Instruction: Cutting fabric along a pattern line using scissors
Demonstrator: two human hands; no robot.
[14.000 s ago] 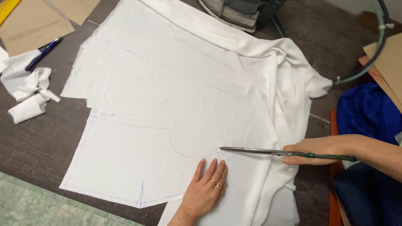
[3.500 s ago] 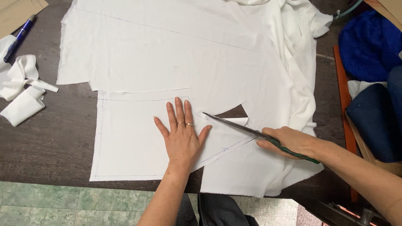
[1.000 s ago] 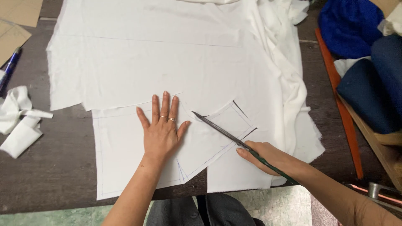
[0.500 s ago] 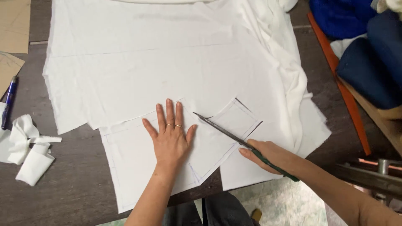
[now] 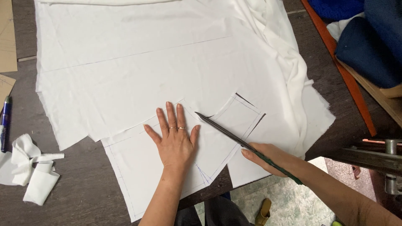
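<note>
A dark wooden surface (image 5: 71,184) is covered for the most part by a large sheet of white fabric (image 5: 146,71), which is spread flat across the middle and bunched in folds toward the right edge. A smaller cut piece of white fabric (image 5: 138,175), marked with faint drawn lines, is laid on the near part of the surface, partly under the big sheet's lower edge. At the far right, blue cloth bundles (image 5: 372,46) are seen beside an orange wooden strip (image 5: 343,71). Brown paper pattern pieces (image 5: 6,42) are placed at the left edge. The left hand (image 5: 176,140) is pressed flat on the cut piece, fingers spread, its grip released and nothing held. The right hand (image 5: 272,158) is clenched around the handles of long dark scissors (image 5: 243,145), whose blades are pointed up and to the left across the fabric, the tip lying just beside the left hand's little finger. Whether the blades are parted cannot be told. The fabric being cut is thus found directly beneath the blades, between the two hands. White fabric scraps (image 5: 31,167) are heaped at the lower left, and a blue pen (image 5: 5,123) is laid near them.
</note>
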